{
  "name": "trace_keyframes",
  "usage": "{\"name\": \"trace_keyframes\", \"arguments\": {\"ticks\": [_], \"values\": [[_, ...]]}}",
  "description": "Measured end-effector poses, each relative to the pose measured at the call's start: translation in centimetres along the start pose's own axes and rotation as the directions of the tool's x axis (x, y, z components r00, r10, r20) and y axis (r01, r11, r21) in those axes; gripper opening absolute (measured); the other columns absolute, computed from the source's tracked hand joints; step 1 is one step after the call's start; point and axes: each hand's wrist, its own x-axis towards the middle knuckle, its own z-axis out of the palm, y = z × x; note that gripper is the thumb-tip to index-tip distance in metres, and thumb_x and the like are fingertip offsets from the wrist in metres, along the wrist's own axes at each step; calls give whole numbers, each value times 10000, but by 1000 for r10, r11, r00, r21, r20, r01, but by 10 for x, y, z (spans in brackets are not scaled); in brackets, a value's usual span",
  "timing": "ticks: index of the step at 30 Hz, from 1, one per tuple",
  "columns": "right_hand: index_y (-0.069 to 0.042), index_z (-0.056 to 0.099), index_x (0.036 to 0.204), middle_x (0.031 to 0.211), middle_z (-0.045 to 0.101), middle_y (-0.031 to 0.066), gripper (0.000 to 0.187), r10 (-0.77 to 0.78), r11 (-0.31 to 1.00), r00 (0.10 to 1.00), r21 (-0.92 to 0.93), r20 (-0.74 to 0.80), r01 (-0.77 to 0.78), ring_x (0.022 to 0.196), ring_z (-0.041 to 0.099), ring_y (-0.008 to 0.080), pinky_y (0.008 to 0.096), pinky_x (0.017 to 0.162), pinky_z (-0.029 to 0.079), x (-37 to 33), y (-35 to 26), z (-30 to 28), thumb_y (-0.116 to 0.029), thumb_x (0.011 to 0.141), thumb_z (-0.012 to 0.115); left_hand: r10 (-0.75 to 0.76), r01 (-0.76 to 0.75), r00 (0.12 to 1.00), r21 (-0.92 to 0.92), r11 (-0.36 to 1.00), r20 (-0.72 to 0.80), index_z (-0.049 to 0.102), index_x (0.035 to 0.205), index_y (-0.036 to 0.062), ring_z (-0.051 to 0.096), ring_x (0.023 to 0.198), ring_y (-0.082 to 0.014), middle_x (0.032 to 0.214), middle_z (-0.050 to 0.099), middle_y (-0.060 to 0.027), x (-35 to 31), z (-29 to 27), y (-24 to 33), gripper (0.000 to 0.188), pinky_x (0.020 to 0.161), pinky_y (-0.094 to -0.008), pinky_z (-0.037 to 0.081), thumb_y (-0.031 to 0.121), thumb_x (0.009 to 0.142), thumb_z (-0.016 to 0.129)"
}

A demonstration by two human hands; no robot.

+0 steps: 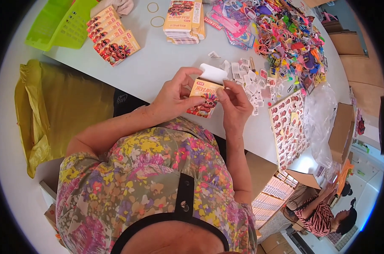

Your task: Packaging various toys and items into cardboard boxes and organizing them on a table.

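Between my two hands is a small orange cartoon-printed box (203, 100), its white top flap (214, 73) standing up. My left hand (175, 91) grips its left side, thumb across the front. On the right edge, my right hand (235, 100) pinches the box near the top, thumb in front. The inside of the box is hidden from this angle. Beyond my hands lies a stack of flat, folded orange cartons (184, 21). To the left, several matching filled-out boxes (120, 47) stand in a slanting row.
A large heap of colourful small trinkets (281, 38) covers the far right, with small white paper slips (251, 82) before it. Sticker sheets (288, 127) and clear plastic (321, 122) lie right. A green basket (65, 27) sits far left. Another person (323, 216) works at lower right.
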Motion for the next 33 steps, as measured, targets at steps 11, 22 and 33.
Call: {"name": "trace_keyframes", "arguments": {"ticks": [11,22,33], "values": [[7,604,1120,1064,556,61,319,-174,977,984,-134,-47,166,933,586,118,236,740,537,-16,-13,1,50,818,699,134,-120,991,296,948,-27,359,1334,45,635,1028,-199,1181,587,-120,-9,1,-2,707,837,-321,536,55,773,790],[8,610,1041,758,649,21,257,300,872,932,-455,203,-182,657,565,53,214,614,475,39,-68,-26,-105,839,725,439,-446,870,738,507,224,506,1269,36,616,1029,-287,1125,613,-140,37,12,28,707,857,-364,520,71,625,796],[-122,719,952,1073,648,52,182,-262,-56,882,-918,392,392,768,651,236,315,691,525,186,-36,-110,-82,774,723,348,-327,934,580,746,79,457,1304,31,590,1057,-311,1179,573,-156,52,11,7,765,909,-368,482,108,626,804]]}}
